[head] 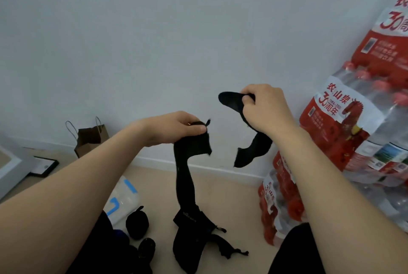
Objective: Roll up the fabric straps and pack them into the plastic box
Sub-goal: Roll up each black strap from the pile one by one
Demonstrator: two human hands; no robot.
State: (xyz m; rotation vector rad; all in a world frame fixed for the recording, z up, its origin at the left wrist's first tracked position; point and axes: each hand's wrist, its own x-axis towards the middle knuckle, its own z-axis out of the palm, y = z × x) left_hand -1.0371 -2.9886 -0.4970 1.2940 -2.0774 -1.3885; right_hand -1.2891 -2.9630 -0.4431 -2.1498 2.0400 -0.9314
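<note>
My left hand (176, 129) pinches the upper end of a long black fabric strap (185, 181) that hangs down to the floor, where its lower part lies crumpled. My right hand (265, 108) grips a second black strap piece (254, 147), held up in the air; one end curls left above the fist, the other dangles below it. Whether the two pieces are joined I cannot tell. A clear plastic box (122, 198) with blue clips lies on the floor at lower left. A rolled black strap (137, 223) rests beside it.
Shrink-wrapped packs of water bottles (353, 130) with red labels are stacked against the wall on the right. A brown paper bag (90, 139) stands by the wall at left, with a dark framed board (44, 166) and a white panel beside it. Another small black object (146, 247) lies near my knee.
</note>
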